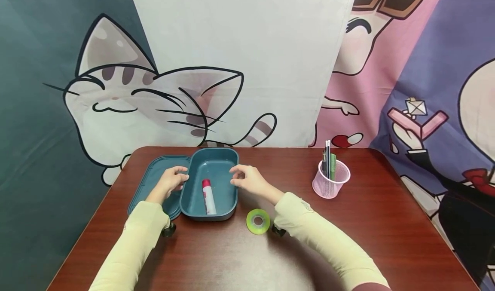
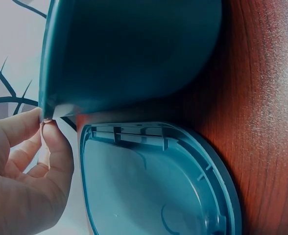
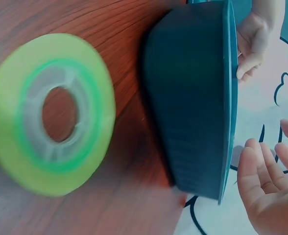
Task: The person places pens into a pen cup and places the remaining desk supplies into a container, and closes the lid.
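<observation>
A deep teal plastic box [image 1: 228,183] stands on the table with a red-capped white glue stick [image 1: 209,198] lying in it. Its left rim is pinched between thumb and finger of my left hand [image 1: 172,181], as the left wrist view shows. My right hand [image 1: 249,179] is at the opposite rim, fingers loosely bent and apart from the box wall [image 3: 193,98] in the right wrist view, holding nothing. Beneath my left hand lies the teal lid [image 2: 134,181], partly hidden by hand and box. A roll of yellow-green tape [image 1: 258,221] lies flat near my right wrist.
At the right of the brown table [image 1: 216,256] stands a pink mesh cup [image 1: 326,188] with several pens in it. The table's back edge runs just behind the box, and a printed cartoon curtain [image 1: 247,46] hangs beyond it.
</observation>
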Demonstrator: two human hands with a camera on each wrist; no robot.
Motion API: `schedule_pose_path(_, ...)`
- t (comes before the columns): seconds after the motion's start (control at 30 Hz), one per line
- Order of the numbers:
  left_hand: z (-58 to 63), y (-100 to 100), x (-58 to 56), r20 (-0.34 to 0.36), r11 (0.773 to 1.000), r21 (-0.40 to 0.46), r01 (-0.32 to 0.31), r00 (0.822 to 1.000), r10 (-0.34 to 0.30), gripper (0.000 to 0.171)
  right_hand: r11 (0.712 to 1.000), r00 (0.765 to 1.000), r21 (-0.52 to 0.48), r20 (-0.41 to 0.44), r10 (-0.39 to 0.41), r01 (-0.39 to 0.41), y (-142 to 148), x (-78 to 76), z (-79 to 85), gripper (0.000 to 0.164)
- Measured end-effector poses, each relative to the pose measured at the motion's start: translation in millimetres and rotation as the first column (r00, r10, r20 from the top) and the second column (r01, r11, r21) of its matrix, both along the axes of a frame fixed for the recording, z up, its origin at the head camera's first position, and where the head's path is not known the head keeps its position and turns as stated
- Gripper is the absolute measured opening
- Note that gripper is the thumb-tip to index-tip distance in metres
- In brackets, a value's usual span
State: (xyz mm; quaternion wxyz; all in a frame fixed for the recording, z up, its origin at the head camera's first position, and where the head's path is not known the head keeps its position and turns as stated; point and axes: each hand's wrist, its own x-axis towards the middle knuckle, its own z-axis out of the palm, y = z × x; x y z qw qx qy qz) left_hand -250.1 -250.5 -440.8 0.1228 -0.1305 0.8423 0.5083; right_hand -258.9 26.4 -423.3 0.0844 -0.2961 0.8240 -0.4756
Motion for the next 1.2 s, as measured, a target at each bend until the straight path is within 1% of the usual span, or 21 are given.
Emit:
schedule_pose_path(0.07, -0.1, -0.9, 0.2, 0.004, 1.000, 0.001, -0.004, 1.000, 0.004, 0.042, 1.000, 1.000, 0.016, 0.011, -0.014, 0.014, 5.7, 2.2, -2.3, 0.027)
schedule_pose_path(0.13, 0.1, -1.7, 0.6, 0.003, 1.000, 0.000, -0.002, 1.000, 0.002, 0.042, 0.999, 1.000, 0.045, 0.000, -0.008, 0.007, 11.7, 4.3, -6.0, 0.030)
schedule_pose_path(0.27, -0.6, -2.6, 0.7, 0.003, 1.000, -0.006, -0.006, 1.000, 0.006, 0.042, 0.995, 0.999, 0.092, -0.002, 0.036, -0.035, 25.0, 11.2, -14.9, 0.037)
schedule_pose_path(0.37, -0.9, -2.4, 0.8, 0.003, 1.000, -0.012, 0.006, 1.000, -0.006, 0.043, 0.989, 0.998, 0.136, 0.004, 0.067, -0.067, 34.6, 18.1, -22.9, 0.043)
schedule_pose_path(0.5, -0.8, -2.9, 1.1, 0.003, 1.000, -0.021, 0.013, 1.000, -0.013, 0.043, 0.975, 0.996, 0.201, -0.008, 0.094, -0.091, 44.9, 27.0, -35.1, 0.053)
schedule_pose_path(0.6, -0.6, -4.0, 1.0, 0.001, 1.000, -0.026, 0.009, 1.000, -0.009, 0.043, 0.970, 0.994, 0.221, -0.012, 0.104, -0.099, 50.8, 33.5, -42.2, 0.059)
schedule_pose_path(0.83, -0.6, -4.4, -0.7, 0.008, 1.000, -0.026, 0.010, 1.000, -0.010, 0.043, 0.946, 0.989, 0.308, -0.069, 0.131, -0.104, 61.6, 44.3, -54.1, 0.065)
schedule_pose_path(1.0, -1.4, -4.4, -1.9, 0.016, 1.000, -0.028, 0.014, 1.000, -0.014, 0.043, 0.931, 0.983, 0.350, -0.105, 0.151, -0.106, 68.8, 52.5, -57.6, 0.068)
schedule_pose_path(1.2, -2.2, -5.6, -3.5, 0.009, 0.999, -0.033, 0.024, 1.000, -0.024, 0.044, 0.891, 0.967, 0.444, -0.172, 0.186, -0.092, 74.7, 59.2, -60.6, 0.073)
